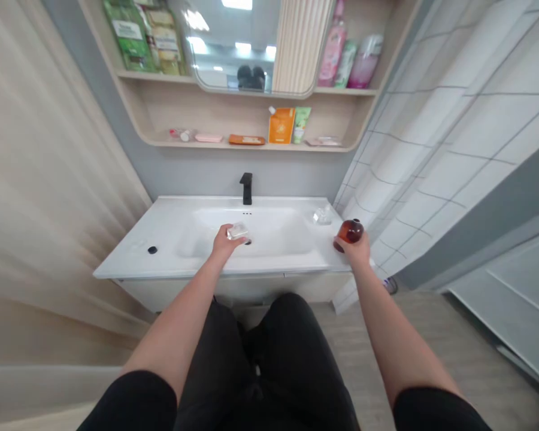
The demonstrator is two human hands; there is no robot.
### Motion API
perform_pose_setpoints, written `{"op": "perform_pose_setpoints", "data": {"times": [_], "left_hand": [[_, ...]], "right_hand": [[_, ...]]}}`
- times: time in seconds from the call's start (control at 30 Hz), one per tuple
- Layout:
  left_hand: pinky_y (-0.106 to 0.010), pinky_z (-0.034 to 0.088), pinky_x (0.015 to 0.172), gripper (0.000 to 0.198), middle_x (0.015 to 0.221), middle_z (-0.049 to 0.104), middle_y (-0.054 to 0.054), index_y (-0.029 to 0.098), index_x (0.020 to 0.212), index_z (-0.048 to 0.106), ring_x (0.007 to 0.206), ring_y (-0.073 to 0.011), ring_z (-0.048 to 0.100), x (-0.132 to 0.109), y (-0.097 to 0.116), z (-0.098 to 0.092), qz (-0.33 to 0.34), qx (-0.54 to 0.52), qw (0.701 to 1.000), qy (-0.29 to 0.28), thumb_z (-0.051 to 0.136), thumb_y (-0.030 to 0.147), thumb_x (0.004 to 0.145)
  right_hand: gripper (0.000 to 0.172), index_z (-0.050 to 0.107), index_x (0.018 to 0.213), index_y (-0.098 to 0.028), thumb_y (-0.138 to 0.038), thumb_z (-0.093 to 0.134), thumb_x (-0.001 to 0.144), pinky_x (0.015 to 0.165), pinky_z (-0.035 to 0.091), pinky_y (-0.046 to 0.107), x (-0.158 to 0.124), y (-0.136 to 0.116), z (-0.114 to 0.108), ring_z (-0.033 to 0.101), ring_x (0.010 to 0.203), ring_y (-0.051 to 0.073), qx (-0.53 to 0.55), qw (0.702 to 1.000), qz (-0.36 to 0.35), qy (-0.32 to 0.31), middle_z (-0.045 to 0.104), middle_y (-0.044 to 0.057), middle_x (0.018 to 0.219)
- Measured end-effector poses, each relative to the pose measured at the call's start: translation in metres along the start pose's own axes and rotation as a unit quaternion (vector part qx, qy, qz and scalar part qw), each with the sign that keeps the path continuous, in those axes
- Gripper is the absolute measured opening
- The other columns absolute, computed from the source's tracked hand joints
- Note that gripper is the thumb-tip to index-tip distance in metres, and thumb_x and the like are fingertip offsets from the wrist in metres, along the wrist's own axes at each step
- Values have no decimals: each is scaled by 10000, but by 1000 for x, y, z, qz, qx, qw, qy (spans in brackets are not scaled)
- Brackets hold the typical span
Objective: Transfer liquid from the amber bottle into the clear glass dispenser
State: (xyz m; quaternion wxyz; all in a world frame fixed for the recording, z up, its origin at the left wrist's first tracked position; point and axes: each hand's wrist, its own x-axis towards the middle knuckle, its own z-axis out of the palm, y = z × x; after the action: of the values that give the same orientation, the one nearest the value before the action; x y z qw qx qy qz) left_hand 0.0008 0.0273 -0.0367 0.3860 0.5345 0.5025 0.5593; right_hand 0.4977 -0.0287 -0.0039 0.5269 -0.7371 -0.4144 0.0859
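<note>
Over the white sink basin, my left hand grips a small clear container; its exact kind is hard to make out. At the counter's right end, my right hand is wrapped round a rounded amber bottle. A clear, faceted item rests on the counter just left of that bottle. Behind the basin stands a black faucet. Part of the dark drain shows beside my left fingers.
A black round cap lies on the left counter. Above hangs a mirror cabinet with an orange pouch, a green tube and several bottles. A beige curtain hangs left; a white tiled curtain hangs right.
</note>
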Motion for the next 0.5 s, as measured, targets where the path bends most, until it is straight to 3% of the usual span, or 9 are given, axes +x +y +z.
{"op": "perform_pose_setpoints", "data": {"times": [0.1,0.23,0.37,0.5], "left_hand": [[-446,544,1017,887,1199,752,-99,241,1343,611,1080,-289,732,0,2,1,-8,-21,999,38,1021,398,571],[-468,563,1033,890,1200,747,-83,249,1339,596,1097,-290,735,0,4,2,-14,-38,998,57,1023,369,567],[-463,569,1002,793,1090,724,-52,250,1233,641,1058,-289,707,1,2,0,-18,4,998,58,1040,370,559],[-466,549,1039,778,1147,712,-61,258,1221,666,1126,-308,682,3,-2,-4,4,31,997,75,1047,347,548]], "right_hand": [[919,668,1376,-191,-560,978,594,1090,602,567,-21,-32,32,776,1145,375,45,994,-44,-93,801,174,1263],[847,703,1341,-218,-524,1001,609,1054,622,541,-51,-80,89,785,1093,329,121,936,-96,-317,833,95,1188],[857,688,1354,-225,-428,1030,595,1080,591,537,-81,-113,146,776,1101,320,90,914,-117,-378,826,86,1216],[808,673,1350,-228,-337,1024,630,1050,589,513,-110,-119,182,773,1073,317,58,904,-131,-403,820,95,1219]]}}
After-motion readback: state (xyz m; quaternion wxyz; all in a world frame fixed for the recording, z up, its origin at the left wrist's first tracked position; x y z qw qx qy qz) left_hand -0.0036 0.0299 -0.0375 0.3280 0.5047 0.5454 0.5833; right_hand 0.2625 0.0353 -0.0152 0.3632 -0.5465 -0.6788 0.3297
